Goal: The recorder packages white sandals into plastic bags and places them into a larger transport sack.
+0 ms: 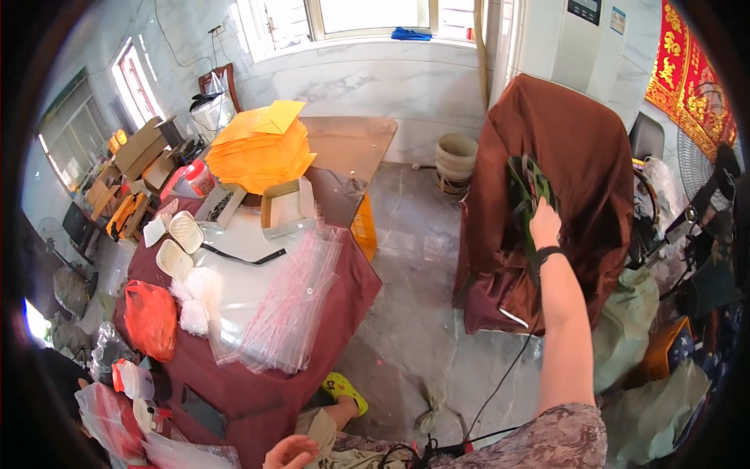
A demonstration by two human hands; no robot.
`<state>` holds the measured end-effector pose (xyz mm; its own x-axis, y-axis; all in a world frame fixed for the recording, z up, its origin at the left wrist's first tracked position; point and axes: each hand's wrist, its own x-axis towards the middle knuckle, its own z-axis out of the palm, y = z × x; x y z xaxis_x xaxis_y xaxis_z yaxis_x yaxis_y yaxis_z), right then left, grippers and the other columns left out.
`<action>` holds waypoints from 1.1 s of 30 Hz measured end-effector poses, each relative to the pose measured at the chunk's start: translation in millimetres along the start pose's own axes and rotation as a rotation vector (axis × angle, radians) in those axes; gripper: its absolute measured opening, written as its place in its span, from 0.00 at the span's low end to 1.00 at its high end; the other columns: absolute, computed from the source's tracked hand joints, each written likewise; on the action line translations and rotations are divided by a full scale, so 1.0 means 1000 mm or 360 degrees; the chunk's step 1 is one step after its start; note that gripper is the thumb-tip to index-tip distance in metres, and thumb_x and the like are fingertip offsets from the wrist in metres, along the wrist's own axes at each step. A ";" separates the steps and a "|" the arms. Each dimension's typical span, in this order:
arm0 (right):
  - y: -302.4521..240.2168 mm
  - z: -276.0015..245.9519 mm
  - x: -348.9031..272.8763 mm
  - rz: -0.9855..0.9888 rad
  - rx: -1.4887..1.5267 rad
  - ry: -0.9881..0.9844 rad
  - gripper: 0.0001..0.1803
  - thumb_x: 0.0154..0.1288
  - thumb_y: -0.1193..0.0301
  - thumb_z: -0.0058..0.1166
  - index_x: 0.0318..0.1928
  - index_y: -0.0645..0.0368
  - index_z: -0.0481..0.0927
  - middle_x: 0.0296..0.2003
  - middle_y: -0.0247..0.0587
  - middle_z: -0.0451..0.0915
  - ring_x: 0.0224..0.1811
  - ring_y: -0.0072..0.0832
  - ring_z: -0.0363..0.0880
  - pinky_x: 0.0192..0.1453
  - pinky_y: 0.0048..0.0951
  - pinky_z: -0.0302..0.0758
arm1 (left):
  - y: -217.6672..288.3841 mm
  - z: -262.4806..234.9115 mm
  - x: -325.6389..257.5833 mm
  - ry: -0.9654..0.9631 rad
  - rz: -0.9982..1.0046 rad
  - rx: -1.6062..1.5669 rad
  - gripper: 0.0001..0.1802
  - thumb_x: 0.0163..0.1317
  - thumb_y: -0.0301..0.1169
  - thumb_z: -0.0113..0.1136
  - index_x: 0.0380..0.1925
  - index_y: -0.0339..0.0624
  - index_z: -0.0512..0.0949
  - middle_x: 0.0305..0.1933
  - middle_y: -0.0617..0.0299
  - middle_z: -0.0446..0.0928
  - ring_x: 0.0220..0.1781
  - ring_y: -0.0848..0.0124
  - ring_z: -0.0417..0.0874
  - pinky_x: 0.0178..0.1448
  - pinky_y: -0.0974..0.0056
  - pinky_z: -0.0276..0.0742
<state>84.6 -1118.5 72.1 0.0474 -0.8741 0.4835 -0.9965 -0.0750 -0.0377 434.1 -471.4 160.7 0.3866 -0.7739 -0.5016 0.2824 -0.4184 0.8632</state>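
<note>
My right hand (545,225) reaches out to a chair-sized shape draped in shiny brown cloth (582,148). Its fingers are closed round a bunch of dark green strips (519,187), which lies against the cloth. What the strips are made of I cannot make out. Low in the picture, my left hand (291,452) hangs near my lap with loosely bent fingers and nothing visible in it. To its left stands a table with a dark red cloth (355,270), bearing clear plastic sleeves (289,313) with pink markings.
A tall stack of orange envelopes (262,144) and an open cardboard box (287,207) stand on the far part of the table. A red plastic bag (151,319) lies at its left. Beige buckets (456,160) sit by the wall. Green sacks (656,399) crowd the right; a black cable (504,379) crosses the floor.
</note>
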 end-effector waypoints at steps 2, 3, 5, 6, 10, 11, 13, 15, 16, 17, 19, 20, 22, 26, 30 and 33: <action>-0.041 0.038 -0.009 0.0035 0.0320 -0.0205 0.24 0.63 0.75 0.47 0.61 0.60 0.66 0.52 0.56 0.77 0.48 0.49 0.80 0.50 0.47 0.77 | -0.011 -0.002 -0.032 0.0200 0.0017 -0.0077 0.18 0.70 0.25 0.54 0.59 0.37 0.72 0.52 0.60 0.79 0.54 0.70 0.79 0.56 0.66 0.74; -0.048 0.055 -0.026 -0.0048 0.0268 -0.0163 0.30 0.59 0.74 0.51 0.64 0.59 0.63 0.56 0.53 0.74 0.52 0.48 0.78 0.54 0.48 0.75 | -0.019 -0.002 -0.035 0.0235 -0.0019 -0.0082 0.18 0.70 0.25 0.54 0.59 0.37 0.72 0.52 0.60 0.79 0.53 0.70 0.79 0.55 0.66 0.74; -0.040 0.070 -0.031 -0.0047 0.0159 -0.0274 0.45 0.51 0.70 0.62 0.70 0.55 0.57 0.65 0.46 0.66 0.62 0.47 0.69 0.64 0.50 0.67 | -0.025 0.004 -0.032 0.0234 -0.0071 -0.0094 0.19 0.70 0.25 0.55 0.59 0.37 0.72 0.52 0.60 0.79 0.53 0.71 0.79 0.55 0.66 0.74; -0.031 0.072 -0.027 -0.0045 0.0134 -0.0277 0.45 0.51 0.70 0.62 0.70 0.55 0.57 0.65 0.46 0.66 0.62 0.47 0.69 0.64 0.50 0.67 | -0.026 0.009 -0.031 0.0224 -0.0088 -0.0149 0.19 0.70 0.25 0.55 0.59 0.36 0.72 0.51 0.60 0.79 0.53 0.71 0.79 0.55 0.67 0.74; -0.068 0.055 -0.028 0.0030 0.0066 -0.0306 0.48 0.49 0.68 0.65 0.70 0.55 0.56 0.68 0.45 0.62 0.67 0.48 0.63 0.65 0.53 0.65 | -0.032 0.019 -0.049 0.0392 -0.0113 -0.0167 0.18 0.70 0.23 0.54 0.59 0.36 0.72 0.52 0.61 0.79 0.53 0.71 0.78 0.55 0.67 0.74; -0.069 0.051 -0.028 -0.0001 -0.0012 -0.0184 0.48 0.48 0.67 0.65 0.70 0.55 0.57 0.68 0.44 0.61 0.68 0.49 0.61 0.65 0.56 0.63 | -0.027 0.024 -0.052 0.0486 -0.0103 -0.0194 0.20 0.68 0.30 0.58 0.58 0.36 0.73 0.47 0.57 0.81 0.49 0.69 0.81 0.53 0.66 0.76; -0.093 0.045 -0.035 -0.0062 -0.0210 0.0132 0.40 0.51 0.69 0.57 0.67 0.56 0.62 0.67 0.47 0.62 0.68 0.49 0.60 0.63 0.61 0.63 | -0.053 -0.002 -0.057 0.0449 0.0010 -0.0166 0.19 0.67 0.26 0.58 0.57 0.35 0.73 0.49 0.56 0.81 0.51 0.68 0.81 0.56 0.64 0.76; -0.136 -0.002 -0.053 -0.0378 0.0008 0.0334 0.30 0.49 0.73 0.53 0.58 0.60 0.71 0.57 0.54 0.71 0.63 0.51 0.66 0.63 0.53 0.66 | -0.079 -0.009 -0.080 0.0412 0.0068 -0.0115 0.19 0.67 0.23 0.57 0.57 0.34 0.71 0.53 0.57 0.79 0.55 0.70 0.79 0.60 0.63 0.75; -0.149 -0.035 -0.065 -0.0633 0.0105 0.0479 0.28 0.49 0.74 0.52 0.56 0.61 0.73 0.54 0.55 0.73 0.61 0.51 0.68 0.64 0.49 0.67 | -0.070 -0.007 -0.083 0.0426 0.0020 -0.0131 0.20 0.67 0.25 0.58 0.58 0.34 0.71 0.55 0.59 0.78 0.57 0.73 0.78 0.62 0.64 0.74; -0.161 -0.053 -0.074 -0.0715 0.0354 0.0381 0.30 0.49 0.74 0.53 0.57 0.64 0.72 0.56 0.57 0.73 0.61 0.51 0.69 0.66 0.47 0.66 | -0.063 -0.001 -0.089 0.0419 0.0071 -0.0180 0.20 0.68 0.26 0.58 0.58 0.34 0.71 0.56 0.59 0.78 0.57 0.73 0.77 0.62 0.65 0.74; -0.170 -0.056 -0.084 -0.0937 0.0813 0.0365 0.30 0.58 0.77 0.55 0.63 0.64 0.69 0.63 0.58 0.68 0.67 0.52 0.65 0.71 0.47 0.61 | -0.072 -0.004 -0.093 0.0409 0.0212 -0.0203 0.20 0.69 0.29 0.58 0.59 0.36 0.71 0.56 0.60 0.77 0.58 0.74 0.76 0.61 0.66 0.74; -0.163 -0.042 -0.077 -0.1066 0.0911 0.0411 0.29 0.60 0.78 0.54 0.64 0.64 0.69 0.65 0.58 0.66 0.68 0.51 0.64 0.72 0.46 0.60 | -0.073 -0.006 -0.092 0.0339 0.0288 -0.0139 0.21 0.69 0.30 0.57 0.59 0.37 0.71 0.56 0.60 0.77 0.58 0.73 0.76 0.61 0.65 0.74; -0.230 -0.084 -0.134 -0.1362 0.1311 0.0081 0.27 0.61 0.79 0.53 0.63 0.64 0.69 0.66 0.53 0.64 0.68 0.49 0.64 0.71 0.44 0.60 | -0.080 -0.006 -0.127 0.0571 0.0314 -0.0091 0.21 0.69 0.31 0.58 0.59 0.39 0.71 0.55 0.59 0.77 0.56 0.72 0.77 0.60 0.65 0.75; -0.329 -0.203 -0.270 -0.2010 0.1839 -0.0276 0.19 0.60 0.80 0.52 0.54 0.61 0.76 0.60 0.51 0.71 0.64 0.48 0.67 0.69 0.44 0.62 | -0.113 -0.011 -0.192 0.0916 0.0450 0.0017 0.22 0.68 0.32 0.59 0.60 0.41 0.71 0.52 0.56 0.79 0.53 0.70 0.80 0.57 0.63 0.77; -0.376 -0.332 -0.396 -0.2663 0.2309 -0.0547 0.13 0.53 0.81 0.58 0.41 0.57 0.81 0.48 0.46 0.79 0.50 0.44 0.77 0.57 0.42 0.72 | -0.142 -0.017 -0.249 0.1645 0.0469 0.0376 0.19 0.63 0.28 0.63 0.54 0.41 0.76 0.53 0.58 0.79 0.53 0.67 0.81 0.55 0.64 0.78; -0.391 -0.411 -0.484 -0.2991 0.2635 -0.0920 0.11 0.51 0.82 0.60 0.36 0.56 0.83 0.39 0.41 0.82 0.40 0.40 0.80 0.45 0.38 0.77 | -0.155 -0.033 -0.284 0.2211 0.0491 0.0805 0.20 0.57 0.27 0.66 0.51 0.43 0.78 0.54 0.58 0.79 0.58 0.59 0.78 0.59 0.58 0.76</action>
<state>422.6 -469.3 212.3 0.6043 0.4750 0.6397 0.7967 -0.3688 -0.4788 309.9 -171.2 167.6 0.9531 0.0712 0.2942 -0.1738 -0.6671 0.7244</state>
